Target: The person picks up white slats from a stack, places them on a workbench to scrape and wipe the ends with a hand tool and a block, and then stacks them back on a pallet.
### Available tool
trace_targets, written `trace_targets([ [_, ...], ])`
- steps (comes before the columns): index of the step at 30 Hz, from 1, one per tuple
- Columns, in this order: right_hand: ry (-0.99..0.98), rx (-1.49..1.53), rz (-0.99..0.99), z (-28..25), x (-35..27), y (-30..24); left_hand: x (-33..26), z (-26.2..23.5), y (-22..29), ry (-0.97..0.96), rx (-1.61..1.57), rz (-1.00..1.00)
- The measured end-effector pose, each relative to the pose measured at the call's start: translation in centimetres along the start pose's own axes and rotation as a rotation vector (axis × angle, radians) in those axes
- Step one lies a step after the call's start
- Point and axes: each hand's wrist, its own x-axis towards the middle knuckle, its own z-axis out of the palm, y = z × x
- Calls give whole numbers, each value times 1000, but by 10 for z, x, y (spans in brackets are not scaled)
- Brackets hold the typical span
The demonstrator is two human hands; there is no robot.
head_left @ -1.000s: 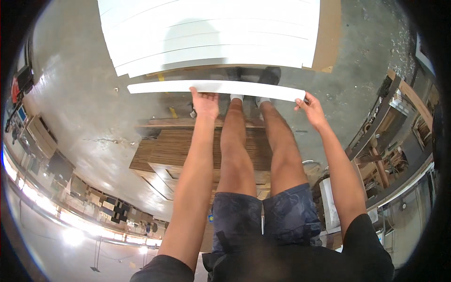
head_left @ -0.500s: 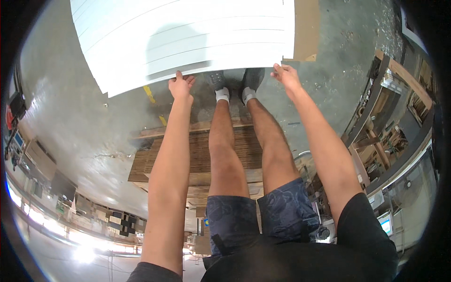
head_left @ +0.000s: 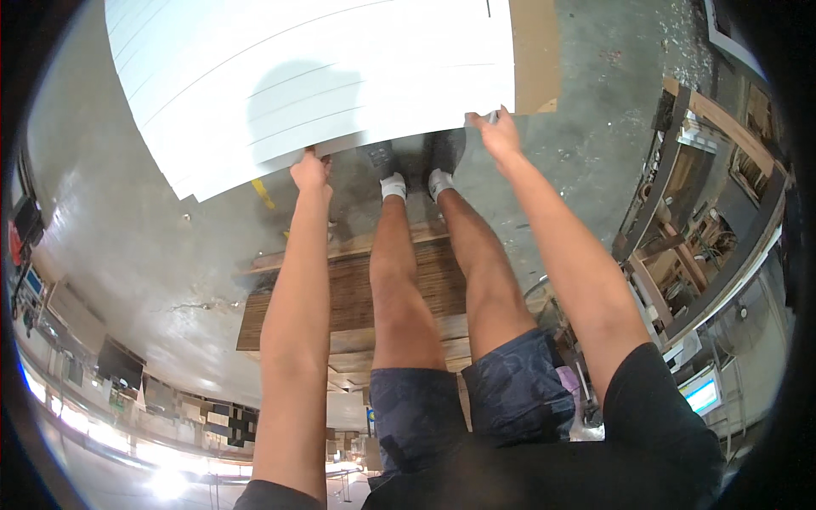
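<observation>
A large white panel [head_left: 408,76] with thin dark lines across it fills the top of the head view. My left hand [head_left: 311,172] is closed on its near edge, left of my feet; part of the fingers is hidden at the edge. Near the panel's right corner, my right hand [head_left: 498,136] pinches the same edge between thumb and fingers. A shadow falls on the panel's surface beyond my left hand. Under the right side, a brown board [head_left: 535,64] sticks out.
My shoes [head_left: 444,153] stand on the grey concrete floor [head_left: 586,161] just short of the panel. Behind my legs lies a stack of brown boards [head_left: 344,289]. To the right is a frame rack [head_left: 680,170] holding wood pieces. A lit screen [head_left: 702,396] shows at lower right.
Both hands have moved slightly left and closed on the panel's near edge. The panel appears shifted left in view, its near left corner lower, as the view has moved too.
</observation>
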Motion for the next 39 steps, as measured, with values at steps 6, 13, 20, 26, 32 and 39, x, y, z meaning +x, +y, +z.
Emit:
trace_targets([
  [6, 44, 157, -3, 4, 16, 1, 19, -3, 2, -69, -512, -112],
  [13, 113, 89, -22, 10, 22, 15, 13, -2, 0, -97, -500, -123],
  [20, 55, -18, 41, 23, 17, 14, 21, -14, -8, -114, -567, -75],
  [26, -78, 113, 2, 7, 18, 12, 36, -10, -36, -51, -145, 99],
  [32, -48, 38, -130, 4, 18, 18, 29, -45, -37, -58, 269, 203],
  [39, -58, -47, -68, -22, -14, 93, -23, -76, -67, -147, 684, 409],
])
